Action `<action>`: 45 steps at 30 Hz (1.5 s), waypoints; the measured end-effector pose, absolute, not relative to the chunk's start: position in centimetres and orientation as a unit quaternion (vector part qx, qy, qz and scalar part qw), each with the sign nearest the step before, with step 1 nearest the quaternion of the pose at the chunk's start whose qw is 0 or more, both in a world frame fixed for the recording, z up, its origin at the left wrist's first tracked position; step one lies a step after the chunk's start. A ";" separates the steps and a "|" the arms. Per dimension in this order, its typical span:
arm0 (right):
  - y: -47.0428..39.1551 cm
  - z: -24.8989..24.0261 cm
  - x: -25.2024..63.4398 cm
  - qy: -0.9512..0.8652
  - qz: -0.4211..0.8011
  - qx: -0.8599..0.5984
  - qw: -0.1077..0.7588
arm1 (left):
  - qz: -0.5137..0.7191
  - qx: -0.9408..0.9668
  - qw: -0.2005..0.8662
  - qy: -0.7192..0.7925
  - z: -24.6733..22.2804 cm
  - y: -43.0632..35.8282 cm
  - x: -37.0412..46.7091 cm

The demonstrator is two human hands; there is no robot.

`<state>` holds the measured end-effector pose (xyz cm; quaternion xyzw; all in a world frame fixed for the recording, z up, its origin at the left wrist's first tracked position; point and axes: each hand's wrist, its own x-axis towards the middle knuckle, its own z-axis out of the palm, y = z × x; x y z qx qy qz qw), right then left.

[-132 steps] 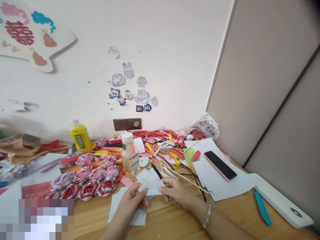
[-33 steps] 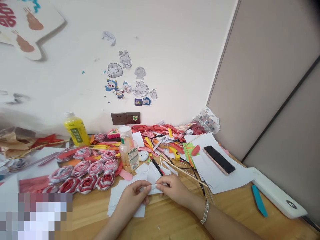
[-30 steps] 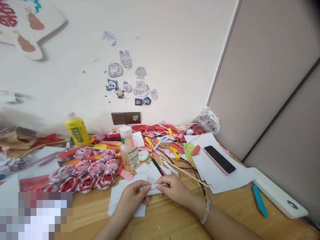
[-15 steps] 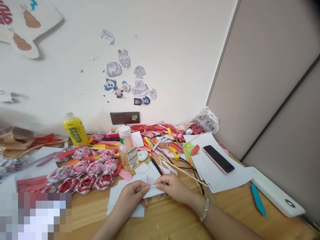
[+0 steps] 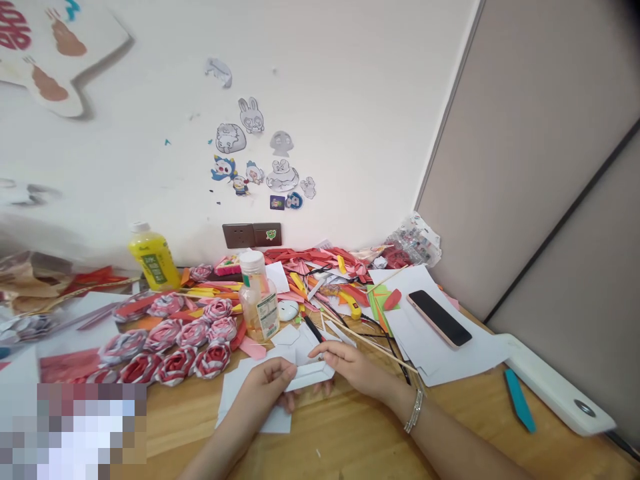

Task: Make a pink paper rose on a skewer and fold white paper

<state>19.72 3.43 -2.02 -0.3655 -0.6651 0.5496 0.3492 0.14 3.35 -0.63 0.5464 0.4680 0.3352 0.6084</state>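
A folded white paper (image 5: 311, 375) with a long crease is held between my hands, just above the wooden table. My left hand (image 5: 270, 385) pinches its left end, thumb on top and fingers underneath. At the other end, my right hand (image 5: 350, 370) has its fingertips under the paper, with thumb and forefinger over its upper edge. Loose white sheets (image 5: 235, 387) lie beneath and behind my left hand. Close behind the paper, a black pen-like tool (image 5: 314, 329) rests on more white scraps.
Pink and red paper roses (image 5: 177, 363) lie at left. Behind stand a clear bottle (image 5: 260, 307) and a yellow bottle (image 5: 156, 260). Colored paper strips (image 5: 300, 257) line the wall. A phone (image 5: 440, 319) rests on white sheets at right, near a white device (image 5: 555, 387) and teal piece (image 5: 520, 400).
My right hand has slid right along the paper to its end, and the fingers have loosened from the middle. More of the folded strip now shows.
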 end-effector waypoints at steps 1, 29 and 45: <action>3.5 -2.0 19.7 -0.663 0.552 -0.361 0.353 | 0.341 0.542 0.611 0.467 -0.6 3.4 0.1; 3.3 -2.2 19.0 -0.676 0.489 -0.405 0.374 | 0.434 0.482 0.605 0.462 0.1 3.1 0.6; 3.8 -4.4 18.1 -0.631 0.549 -0.414 0.360 | 0.524 0.348 0.641 0.439 -0.2 2.7 0.5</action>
